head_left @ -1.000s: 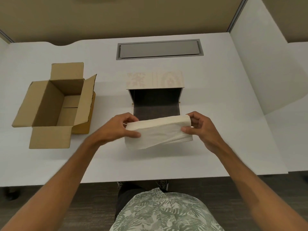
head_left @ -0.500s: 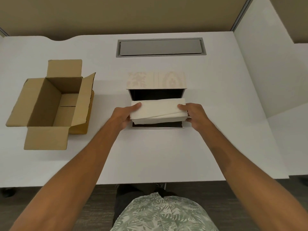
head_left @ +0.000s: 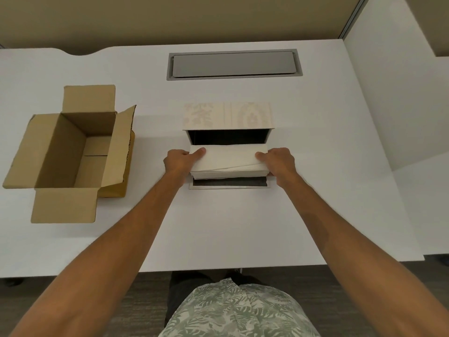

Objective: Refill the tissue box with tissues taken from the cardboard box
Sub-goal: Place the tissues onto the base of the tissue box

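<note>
A white stack of tissues (head_left: 228, 160) lies over the open tissue box (head_left: 229, 187), whose dark inside shows behind and in front of the stack. The box's patterned cream lid (head_left: 228, 115) stands folded back at the far side. My left hand (head_left: 181, 161) grips the stack's left end, thumb on top. My right hand (head_left: 279, 162) grips the right end the same way. The brown cardboard box (head_left: 60, 154) sits open at the left of the desk, and no tissues show inside it.
The white desk (head_left: 230, 227) has a grey cable hatch (head_left: 234, 64) at the back. A white divider panel (head_left: 393, 93) rises along the right side. The desk's near edge lies just in front of my patterned shirt.
Both hands carried the tissue stack away from me, from in front of the tissue box to over its opening, and lowered it slightly into the box.
</note>
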Tool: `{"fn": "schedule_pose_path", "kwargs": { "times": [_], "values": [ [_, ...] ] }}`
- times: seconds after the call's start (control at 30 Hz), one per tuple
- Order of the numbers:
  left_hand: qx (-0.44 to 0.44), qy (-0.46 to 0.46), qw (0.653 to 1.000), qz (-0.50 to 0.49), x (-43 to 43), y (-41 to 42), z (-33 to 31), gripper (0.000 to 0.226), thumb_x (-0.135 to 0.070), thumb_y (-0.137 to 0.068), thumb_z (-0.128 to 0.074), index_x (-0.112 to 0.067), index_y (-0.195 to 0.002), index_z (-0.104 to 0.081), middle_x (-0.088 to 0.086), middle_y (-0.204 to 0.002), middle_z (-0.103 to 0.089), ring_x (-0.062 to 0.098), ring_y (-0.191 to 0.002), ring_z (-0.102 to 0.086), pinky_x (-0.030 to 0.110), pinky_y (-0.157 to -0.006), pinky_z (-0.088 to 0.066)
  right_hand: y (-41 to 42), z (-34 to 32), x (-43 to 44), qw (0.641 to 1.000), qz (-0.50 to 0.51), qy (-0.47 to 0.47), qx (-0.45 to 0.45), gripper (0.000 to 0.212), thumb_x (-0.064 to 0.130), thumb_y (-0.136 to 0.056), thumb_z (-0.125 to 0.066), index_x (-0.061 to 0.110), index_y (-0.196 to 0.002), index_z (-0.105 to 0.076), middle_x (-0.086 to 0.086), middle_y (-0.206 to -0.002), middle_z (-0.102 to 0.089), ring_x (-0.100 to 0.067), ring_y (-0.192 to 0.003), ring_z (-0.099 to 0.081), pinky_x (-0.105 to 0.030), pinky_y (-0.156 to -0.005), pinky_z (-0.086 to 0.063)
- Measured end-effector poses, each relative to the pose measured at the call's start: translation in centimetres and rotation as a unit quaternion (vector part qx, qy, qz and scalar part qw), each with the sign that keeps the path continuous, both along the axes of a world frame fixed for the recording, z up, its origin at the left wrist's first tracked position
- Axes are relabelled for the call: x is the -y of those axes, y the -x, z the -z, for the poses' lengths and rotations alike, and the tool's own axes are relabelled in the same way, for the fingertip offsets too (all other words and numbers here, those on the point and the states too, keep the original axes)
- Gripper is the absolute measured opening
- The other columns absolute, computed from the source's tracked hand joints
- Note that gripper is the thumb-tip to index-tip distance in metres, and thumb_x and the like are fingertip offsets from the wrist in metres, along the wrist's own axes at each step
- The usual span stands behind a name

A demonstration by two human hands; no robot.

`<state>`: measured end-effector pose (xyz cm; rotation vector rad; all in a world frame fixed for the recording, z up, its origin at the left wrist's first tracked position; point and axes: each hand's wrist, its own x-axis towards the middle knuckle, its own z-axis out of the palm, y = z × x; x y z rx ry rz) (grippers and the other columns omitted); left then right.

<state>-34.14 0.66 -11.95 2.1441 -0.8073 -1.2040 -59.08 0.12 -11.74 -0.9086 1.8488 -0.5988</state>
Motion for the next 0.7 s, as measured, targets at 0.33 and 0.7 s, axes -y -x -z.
{"fn": "schedule_pose_path", "kwargs": {
  "times": [0.33, 0.7],
  "values": [
    [0.161, 0.03, 0.981, 0.107, 0.0, 1.2, -0.8, 0.046, -0.045, -0.081, -0.077, -0.004, -0.075, -0.058, 0.011, -0.084, -0.059, 0.024, -0.081, -0.059, 0.034, -0.075, -0.05, -0.5, -0.1, -0.2, 0.986, -0.071, 0.034, -0.147, 0.04, 0.03, -0.092, -0.067, 0.014, -0.065, -0.042, 0.004, -0.064, -0.038, -0.008, -0.057, -0.039, -0.017, -0.048, -0.026],
    [0.184, 0.04, 0.975, 0.117, -1.1, 1.6, -0.8, 0.062, -0.048, -0.088, -0.068, 0.003, -0.124, -0.062, 0.017, -0.122, -0.066, 0.031, -0.112, -0.061, 0.033, -0.092, -0.046, -0.8, -0.1, -0.8, 0.983, -0.076, 0.049, -0.158, 0.051, 0.032, -0.093, -0.064, 0.025, -0.061, -0.025, 0.008, -0.065, -0.027, -0.01, -0.061, -0.036, -0.024, -0.063, -0.035]
  ]
}}
